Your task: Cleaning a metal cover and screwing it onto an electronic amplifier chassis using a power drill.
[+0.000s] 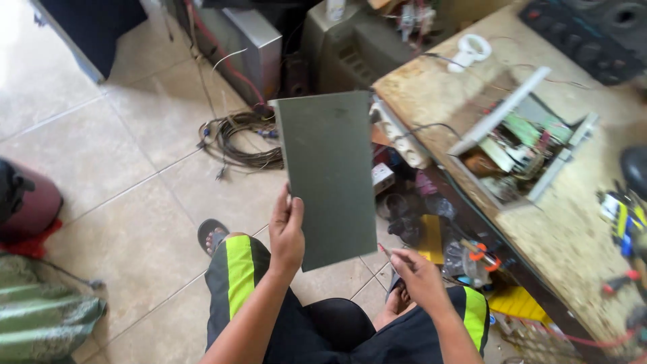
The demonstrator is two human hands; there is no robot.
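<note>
My left hand grips the lower left edge of a flat dark grey-green rectangular panel and holds it upright over my lap. Just below the panel's lower right corner, my right hand is closed around a thin tool with a reddish tip; I cannot tell what kind of tool it is. I sit in black shorts with bright yellow-green stripes, one sandalled foot on the tiled floor.
A worn wooden workbench on the right carries an opened metal chassis with circuit boards, a white tape roll and hand tools. A coil of cable lies on the floor. Cluttered parts sit under the bench.
</note>
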